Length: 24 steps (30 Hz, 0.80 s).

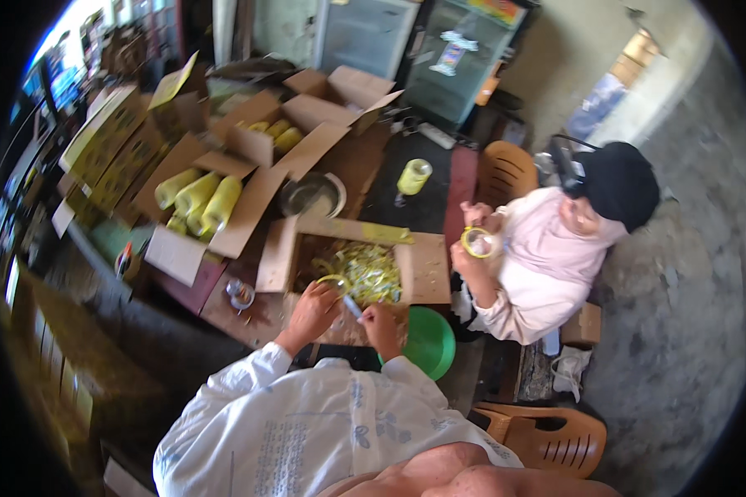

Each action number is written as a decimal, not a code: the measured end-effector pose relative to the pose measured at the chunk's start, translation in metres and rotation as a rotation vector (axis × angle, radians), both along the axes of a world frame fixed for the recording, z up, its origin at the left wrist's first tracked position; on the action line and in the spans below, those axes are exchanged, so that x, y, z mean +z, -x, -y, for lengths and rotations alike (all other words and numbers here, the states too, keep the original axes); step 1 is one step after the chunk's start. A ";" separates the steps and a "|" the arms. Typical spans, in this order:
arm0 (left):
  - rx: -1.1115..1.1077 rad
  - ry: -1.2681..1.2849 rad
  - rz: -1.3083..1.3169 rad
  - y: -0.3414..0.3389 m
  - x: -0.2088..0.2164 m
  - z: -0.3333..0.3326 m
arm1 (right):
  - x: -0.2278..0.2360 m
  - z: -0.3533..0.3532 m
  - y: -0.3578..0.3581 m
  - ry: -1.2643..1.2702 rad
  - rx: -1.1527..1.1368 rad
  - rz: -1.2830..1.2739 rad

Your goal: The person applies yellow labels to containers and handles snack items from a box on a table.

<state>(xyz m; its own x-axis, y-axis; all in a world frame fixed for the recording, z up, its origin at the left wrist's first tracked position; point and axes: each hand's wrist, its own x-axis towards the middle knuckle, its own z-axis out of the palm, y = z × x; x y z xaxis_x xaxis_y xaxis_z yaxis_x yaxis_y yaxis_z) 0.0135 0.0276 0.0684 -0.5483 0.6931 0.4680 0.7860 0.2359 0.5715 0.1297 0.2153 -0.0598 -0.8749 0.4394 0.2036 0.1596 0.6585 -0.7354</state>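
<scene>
My left hand [313, 310] is closed round a thin yellow ring [333, 282], which looks like a roll of tape, over the near left part of an open cardboard box. In my right hand [380, 328] is a slim, light blue-grey tool [352, 306] that looks like a knife, its far end pointing toward the ring. Yellow scraps and strips [365, 272] fill much of the cardboard box [429, 269]. Across to the right, a person in a black cap [547, 248] holds a similar yellow ring [477, 242] in both hands.
Open cartons [253, 211] at the left hold yellow cylinders [192, 195]. A metal bowl [336, 192], a yellow roll [414, 176] and a small glass jar [239, 294] stand on the table. A green basin [431, 344] sits beside my right arm; orange chairs [555, 439] stand right.
</scene>
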 end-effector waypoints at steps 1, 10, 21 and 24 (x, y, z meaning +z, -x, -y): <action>-0.033 -0.003 -0.013 -0.001 0.000 0.001 | 0.004 0.006 0.000 -0.094 0.019 -0.043; -0.025 0.035 0.304 -0.004 0.013 -0.007 | 0.100 0.015 -0.002 0.300 0.064 -0.283; -0.257 0.063 0.396 -0.004 0.009 -0.007 | 0.121 0.019 -0.008 0.107 0.177 -0.315; -0.269 0.073 0.348 0.001 0.010 -0.010 | 0.123 0.015 -0.005 0.090 0.188 -0.303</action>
